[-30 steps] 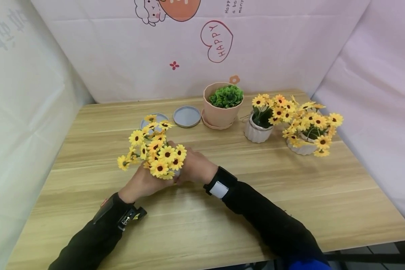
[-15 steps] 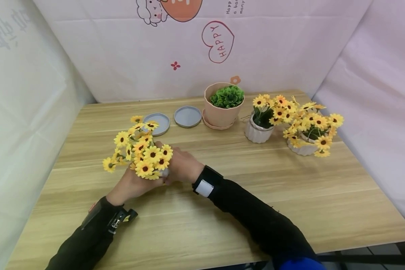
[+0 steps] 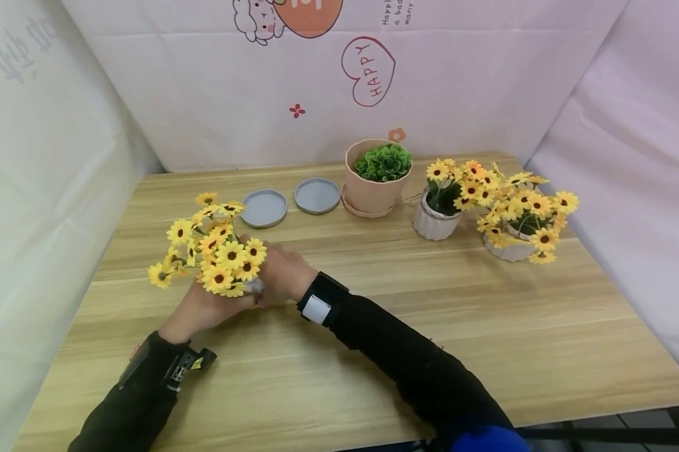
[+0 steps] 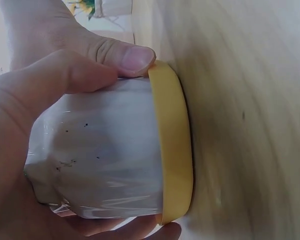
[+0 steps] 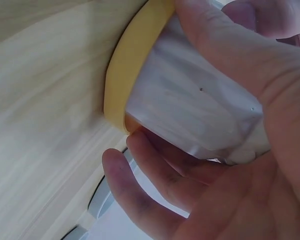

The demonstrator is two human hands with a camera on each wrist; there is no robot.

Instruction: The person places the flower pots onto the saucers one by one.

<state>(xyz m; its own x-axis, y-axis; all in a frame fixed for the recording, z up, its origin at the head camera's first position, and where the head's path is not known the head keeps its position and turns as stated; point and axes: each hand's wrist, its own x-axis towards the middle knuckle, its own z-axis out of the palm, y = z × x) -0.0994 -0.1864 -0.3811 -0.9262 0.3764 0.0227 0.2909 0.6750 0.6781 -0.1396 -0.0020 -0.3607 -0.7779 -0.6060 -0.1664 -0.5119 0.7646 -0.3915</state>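
One glossy grey-white pot [image 4: 115, 145], round-walled, bearing a bunch of yellow daisy-like flowers with dark centres [image 3: 217, 257], is held between two bare hands in the left half of the wood-grain bench [image 3: 458, 326], roughly midway between near and far edges. One yellow round base [image 4: 176, 150] is fitted at the pot's foot, facing the bench surface; actual contact with it cannot be confirmed.

Left hand [image 3: 206, 311]: fingers curled round the pot wall, thumb on the side opposite. Right hand [image 3: 285, 273]: thumb and fingers gripping the other side; one fingertip meets the yellow base, another stands off from it. The two thumbs lie together on the wall. Two black sleeves and two black wrist straps noted.

Near the far edge: two round grey saucers, the left one [image 3: 264, 208] and the right one [image 3: 317, 196], side by side and apart. Right of these, one pale pink pot [image 3: 375, 191] holding one leafy green plant [image 3: 383, 163] stands on one matching pink saucer [image 3: 347, 202].

Towards the far right corner: two white fluted pots of yellow flowers, the first [image 3: 434, 223] beside the pink pot, the second [image 3: 509, 251] nearer the right edge. Their blooms meet in the head view.
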